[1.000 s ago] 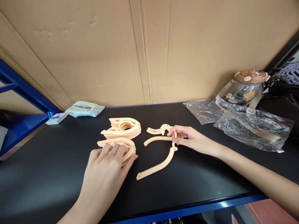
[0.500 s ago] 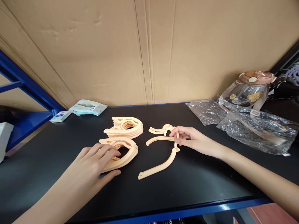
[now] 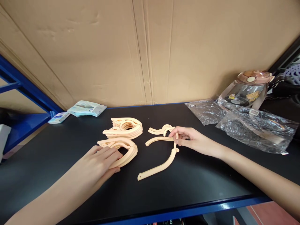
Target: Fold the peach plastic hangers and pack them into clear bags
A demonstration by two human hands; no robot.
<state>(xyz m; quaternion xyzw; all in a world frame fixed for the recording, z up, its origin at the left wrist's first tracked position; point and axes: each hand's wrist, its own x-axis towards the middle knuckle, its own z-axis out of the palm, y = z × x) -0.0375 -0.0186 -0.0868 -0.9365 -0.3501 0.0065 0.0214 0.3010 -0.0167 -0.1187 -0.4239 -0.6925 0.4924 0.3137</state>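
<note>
Beige plastic folding hangers lie on the black tabletop in two stacks, all folded up. My left hand (image 3: 103,162) is closed around the near side of the front stack (image 3: 131,150), fingers over the top and thumb along the lower edge. Just behind it sits the other stack (image 3: 136,128), which neither hand touches. To the right, my right hand (image 3: 185,137) pinches the middle of a partly unfolded hanger (image 3: 161,167). One long arm of this hanger curves toward me, and its hook part points left. My fingers cover some of its centre.
Clear plastic bags (image 3: 255,128) lie at the right, by a strapped water bottle (image 3: 250,87). At the back left are a tissue pack (image 3: 86,108) and a smaller packet (image 3: 59,117). A cardboard wall (image 3: 105,56) rises behind; a blue edge (image 3: 187,211) runs along the front.
My left fingers and thumb have closed in on the front stack of hangers. My right hand keeps its hold, and the view has shifted slightly.
</note>
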